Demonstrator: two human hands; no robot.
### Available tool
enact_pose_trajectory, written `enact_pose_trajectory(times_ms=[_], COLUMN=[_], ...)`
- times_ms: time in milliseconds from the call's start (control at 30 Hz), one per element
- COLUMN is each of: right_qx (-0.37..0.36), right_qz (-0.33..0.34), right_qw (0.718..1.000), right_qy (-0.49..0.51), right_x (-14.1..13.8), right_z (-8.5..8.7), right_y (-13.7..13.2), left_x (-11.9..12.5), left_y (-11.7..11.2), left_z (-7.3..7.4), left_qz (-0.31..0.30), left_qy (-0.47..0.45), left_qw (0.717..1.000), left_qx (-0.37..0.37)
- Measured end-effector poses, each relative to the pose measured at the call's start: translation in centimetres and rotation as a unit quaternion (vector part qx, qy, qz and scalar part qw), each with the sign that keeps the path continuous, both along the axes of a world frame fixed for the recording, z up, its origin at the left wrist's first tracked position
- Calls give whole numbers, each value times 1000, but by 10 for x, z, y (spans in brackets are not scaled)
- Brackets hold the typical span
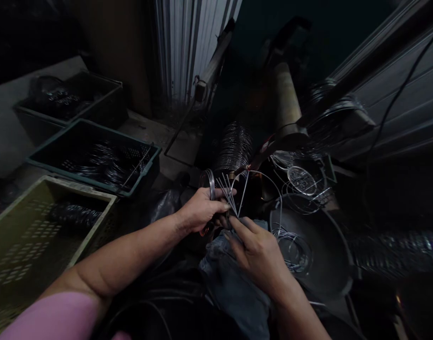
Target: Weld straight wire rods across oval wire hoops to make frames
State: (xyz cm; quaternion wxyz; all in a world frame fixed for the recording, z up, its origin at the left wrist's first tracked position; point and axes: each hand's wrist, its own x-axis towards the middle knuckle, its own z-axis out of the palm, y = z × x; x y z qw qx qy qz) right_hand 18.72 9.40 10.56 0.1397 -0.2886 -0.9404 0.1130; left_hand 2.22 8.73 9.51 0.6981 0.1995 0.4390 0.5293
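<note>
In the head view my left hand (pixel 202 210) is closed around several thin metal wires (pixel 232 200), whose straight ends fan upward between thumb and fingers. A few shiny wire rings (pixel 211 184) hang over that hand's index finger. My right hand (pixel 257 245) meets it from the right, its fingers pinched at the lower ends of the wires. A curved wire (pixel 273 182) arches above the right hand towards a basin. Just beyond both hands sits a large stack of metal rings (pixel 235 146) beside a machine. The exact fingertip contact is dark and partly hidden.
Left stand a yellow crate (pixel 78 252), a green crate (pixel 131 189) and a grey bin (pixel 96 115), all holding metal parts. A black basin (pixel 338 255) with coiled wire (pixel 292 250) is at right. A machine cylinder (pixel 287 97) rises ahead. Blue cloth (pixel 237 293) covers my lap.
</note>
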Motion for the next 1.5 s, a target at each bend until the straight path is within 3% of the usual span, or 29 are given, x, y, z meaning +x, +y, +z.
enact_pose_trajectory(times_ms=[200,400,533,700,933,1500], right_qx=[25,32,10,35,46,44], right_qz=[50,30,39,30,22,56], right_qw=[998,998,994,994,994,989], right_qy=[-12,-38,-97,-95,-101,-126], right_x=[18,32,29,22,15,5], right_z=[9,2,-6,-13,-14,5], right_y=[-15,-19,-20,-16,-12,21], left_x=[-10,-27,-36,-41,-45,-51], left_y=[-14,-32,-44,-51,-51,-27], left_z=[-10,-28,-29,-27,-28,-22], left_qz=[-11,17,18,35,22,48], left_qy=[23,71,82,100,90,65], left_qw=[999,997,996,994,996,997], left_qx=[39,8,-2,5,3,13])
